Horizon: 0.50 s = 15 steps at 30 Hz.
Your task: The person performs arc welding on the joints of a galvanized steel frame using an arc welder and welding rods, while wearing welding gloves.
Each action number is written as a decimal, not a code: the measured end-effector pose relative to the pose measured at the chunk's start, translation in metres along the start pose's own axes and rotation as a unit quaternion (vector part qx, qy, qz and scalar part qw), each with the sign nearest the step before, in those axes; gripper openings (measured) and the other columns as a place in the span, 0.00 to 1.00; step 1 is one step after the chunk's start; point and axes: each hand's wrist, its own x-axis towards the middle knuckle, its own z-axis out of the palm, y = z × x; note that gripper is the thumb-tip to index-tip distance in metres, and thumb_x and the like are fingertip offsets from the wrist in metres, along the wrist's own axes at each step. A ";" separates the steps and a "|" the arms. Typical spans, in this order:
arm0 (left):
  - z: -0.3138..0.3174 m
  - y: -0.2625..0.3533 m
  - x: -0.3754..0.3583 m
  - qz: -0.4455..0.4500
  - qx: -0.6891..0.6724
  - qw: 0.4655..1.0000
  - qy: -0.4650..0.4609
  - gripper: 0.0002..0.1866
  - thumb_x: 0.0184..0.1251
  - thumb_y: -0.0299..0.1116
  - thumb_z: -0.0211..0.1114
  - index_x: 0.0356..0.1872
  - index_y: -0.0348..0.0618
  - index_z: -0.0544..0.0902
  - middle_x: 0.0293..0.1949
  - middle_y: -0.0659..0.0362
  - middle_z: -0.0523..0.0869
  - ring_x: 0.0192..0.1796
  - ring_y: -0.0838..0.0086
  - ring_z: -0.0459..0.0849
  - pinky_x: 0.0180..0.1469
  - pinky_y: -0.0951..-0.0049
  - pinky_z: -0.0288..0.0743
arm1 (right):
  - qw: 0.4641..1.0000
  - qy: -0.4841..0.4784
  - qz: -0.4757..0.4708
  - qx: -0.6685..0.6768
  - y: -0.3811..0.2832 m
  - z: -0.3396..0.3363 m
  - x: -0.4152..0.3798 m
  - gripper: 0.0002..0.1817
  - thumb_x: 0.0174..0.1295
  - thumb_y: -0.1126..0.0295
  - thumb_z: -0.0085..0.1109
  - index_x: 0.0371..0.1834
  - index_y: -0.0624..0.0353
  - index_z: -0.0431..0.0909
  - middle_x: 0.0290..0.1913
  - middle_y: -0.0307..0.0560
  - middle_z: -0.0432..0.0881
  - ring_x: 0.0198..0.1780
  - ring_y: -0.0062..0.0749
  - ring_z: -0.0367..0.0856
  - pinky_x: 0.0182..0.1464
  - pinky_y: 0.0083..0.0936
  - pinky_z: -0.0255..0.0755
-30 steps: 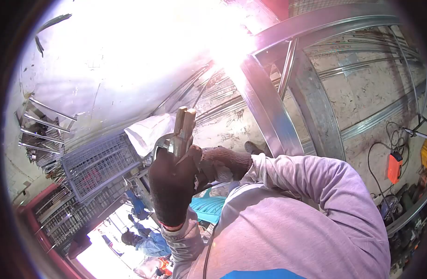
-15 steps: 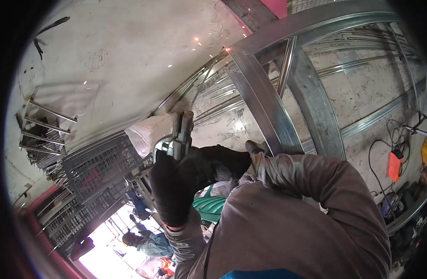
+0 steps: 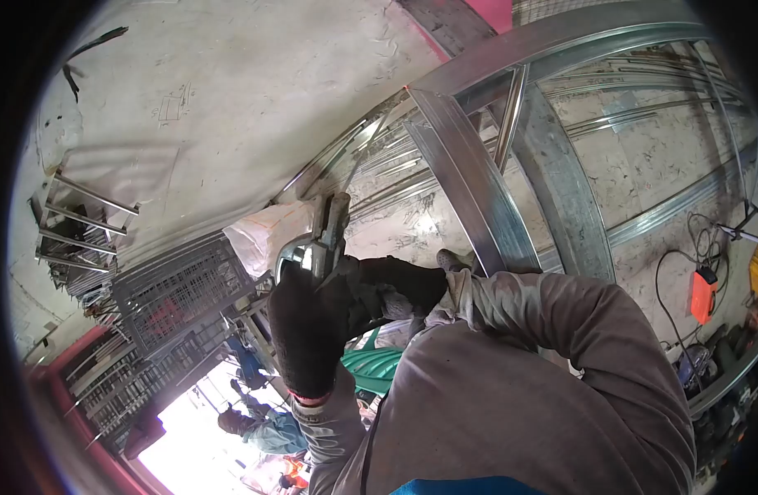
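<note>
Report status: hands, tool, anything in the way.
Dark-gloved left hand closed around silvery metal clamp-like tool. Dark-gloved right hand against left; grip unclear. Tool's lower part hidden by hands. Shiny grey metal frame beyond; cannot tell if it obstructs.

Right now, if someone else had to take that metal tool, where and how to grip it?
Probably by the exposed far end of the metal tool, coming from the far side: that slim part juts out free, while the left hand and right hand crowd its near end.
</note>
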 end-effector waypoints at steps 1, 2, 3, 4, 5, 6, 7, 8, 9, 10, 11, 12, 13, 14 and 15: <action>0.000 0.000 0.001 -0.008 -0.013 1.000 -0.007 0.14 0.62 0.33 0.73 0.35 0.36 0.76 0.27 0.44 0.79 0.33 0.45 0.81 0.34 0.52 0.71 | 1.000 -0.001 0.000 -0.002 -0.001 0.001 0.000 0.22 0.78 0.64 0.52 0.68 0.66 0.74 0.61 0.57 0.84 0.58 0.44 0.87 0.66 0.44 0.79; 0.000 0.000 0.001 -0.016 -0.026 0.999 -0.014 0.14 0.62 0.33 0.73 0.36 0.36 0.76 0.27 0.44 0.79 0.33 0.44 0.81 0.34 0.52 0.71 | 1.000 -0.001 0.000 -0.004 0.000 0.002 -0.001 0.22 0.78 0.63 0.52 0.68 0.66 0.74 0.61 0.57 0.85 0.58 0.45 0.87 0.66 0.44 0.79; 0.001 -0.001 0.001 -0.018 -0.022 1.000 -0.007 0.15 0.62 0.33 0.73 0.36 0.35 0.75 0.27 0.44 0.79 0.32 0.44 0.81 0.34 0.51 0.72 | 1.000 -0.001 -0.001 -0.004 -0.002 0.005 -0.002 0.22 0.78 0.63 0.52 0.68 0.66 0.75 0.60 0.56 0.85 0.58 0.45 0.87 0.66 0.44 0.79; 0.002 -0.002 0.001 -0.020 -0.019 1.000 0.000 0.15 0.62 0.33 0.73 0.36 0.35 0.75 0.26 0.44 0.80 0.32 0.44 0.81 0.33 0.51 0.72 | 1.000 -0.002 -0.001 -0.006 -0.002 0.006 -0.003 0.23 0.78 0.62 0.52 0.68 0.65 0.75 0.60 0.56 0.85 0.58 0.45 0.87 0.66 0.44 0.79; 0.003 -0.004 0.001 -0.020 -0.019 1.000 0.000 0.15 0.62 0.33 0.73 0.36 0.35 0.75 0.26 0.44 0.80 0.32 0.44 0.81 0.33 0.51 0.72 | 1.000 -0.003 -0.001 -0.006 -0.003 0.007 -0.003 0.23 0.78 0.61 0.52 0.68 0.65 0.75 0.60 0.56 0.85 0.58 0.45 0.87 0.66 0.44 0.78; 0.003 -0.005 0.001 -0.044 -0.036 0.998 -0.014 0.15 0.62 0.33 0.73 0.35 0.35 0.75 0.26 0.44 0.79 0.31 0.43 0.81 0.33 0.52 0.72 | 1.000 -0.004 -0.001 -0.007 -0.003 0.008 -0.003 0.23 0.78 0.61 0.52 0.68 0.65 0.75 0.60 0.56 0.85 0.57 0.45 0.87 0.66 0.45 0.78; 0.004 -0.006 0.002 -0.068 -0.053 0.996 -0.028 0.16 0.62 0.34 0.73 0.35 0.35 0.75 0.25 0.44 0.79 0.31 0.43 0.81 0.33 0.52 0.71 | 1.000 -0.005 -0.002 -0.008 -0.003 0.009 -0.003 0.23 0.78 0.60 0.52 0.67 0.65 0.75 0.60 0.56 0.85 0.57 0.46 0.87 0.66 0.45 0.78; 0.003 -0.005 0.002 -0.068 -0.053 0.996 -0.028 0.16 0.62 0.34 0.73 0.35 0.35 0.75 0.25 0.44 0.79 0.31 0.43 0.81 0.33 0.52 0.71 | 1.000 -0.007 -0.002 -0.008 -0.003 0.009 -0.003 0.23 0.78 0.60 0.52 0.67 0.65 0.75 0.60 0.55 0.85 0.57 0.46 0.87 0.66 0.45 0.78; 0.003 -0.002 0.003 -0.057 -0.040 0.997 -0.019 0.16 0.62 0.34 0.74 0.35 0.34 0.76 0.25 0.44 0.80 0.30 0.45 0.82 0.32 0.54 0.72 | 1.000 -0.009 -0.002 -0.008 -0.003 0.010 -0.002 0.23 0.78 0.59 0.52 0.67 0.64 0.75 0.60 0.55 0.85 0.57 0.46 0.87 0.66 0.45 0.78; 0.001 0.001 0.003 -0.046 -0.028 0.998 -0.010 0.16 0.62 0.35 0.74 0.35 0.34 0.76 0.25 0.44 0.81 0.29 0.47 0.83 0.31 0.55 0.73 | 1.000 -0.010 -0.003 -0.007 -0.003 0.011 -0.002 0.23 0.78 0.59 0.52 0.67 0.64 0.75 0.59 0.55 0.86 0.57 0.46 0.87 0.66 0.45 0.78; 0.001 0.004 0.006 -0.046 -0.028 0.998 -0.010 0.16 0.62 0.35 0.74 0.35 0.34 0.76 0.25 0.44 0.81 0.29 0.47 0.83 0.31 0.55 0.73 | 1.000 -0.013 -0.004 -0.004 -0.003 0.012 -0.002 0.24 0.78 0.58 0.51 0.67 0.64 0.75 0.59 0.55 0.86 0.57 0.46 0.87 0.66 0.46 0.78; 0.000 0.009 0.009 -0.140 -0.089 0.986 -0.034 0.16 0.63 0.35 0.75 0.36 0.33 0.77 0.25 0.45 0.82 0.28 0.50 0.84 0.30 0.58 0.73 | 1.000 -0.016 -0.008 -0.005 -0.002 0.012 -0.002 0.24 0.78 0.57 0.51 0.67 0.64 0.76 0.59 0.55 0.86 0.56 0.47 0.87 0.66 0.46 0.78; -0.001 0.014 0.012 -0.232 -0.149 0.960 -0.058 0.17 0.64 0.35 0.75 0.37 0.32 0.78 0.25 0.45 0.83 0.28 0.53 0.85 0.30 0.60 0.73 | 1.000 -0.022 -0.012 -0.005 -0.005 0.029 -0.001 0.24 0.78 0.57 0.51 0.67 0.63 0.76 0.59 0.55 0.86 0.56 0.47 0.87 0.66 0.46 0.78; -0.003 0.020 0.013 -0.261 -0.197 0.943 -0.068 0.14 0.70 0.35 0.68 0.49 0.35 0.84 0.27 0.66 0.81 0.28 0.87 0.74 0.29 0.78 0.65 | 0.999 -0.023 -0.023 -0.033 -0.014 0.048 -0.011 0.24 0.78 0.56 0.52 0.67 0.63 0.76 0.60 0.54 0.85 0.57 0.46 0.87 0.66 0.46 0.77; 0.001 0.014 0.011 -0.232 -0.175 0.955 -0.060 0.15 0.70 0.35 0.68 0.50 0.35 0.83 0.27 0.65 0.81 0.27 0.86 0.75 0.28 0.79 0.66 | 0.987 -0.012 -0.048 -0.152 -0.012 0.032 -0.014 0.22 0.78 0.60 0.53 0.67 0.63 0.76 0.60 0.53 0.84 0.58 0.44 0.86 0.66 0.43 0.77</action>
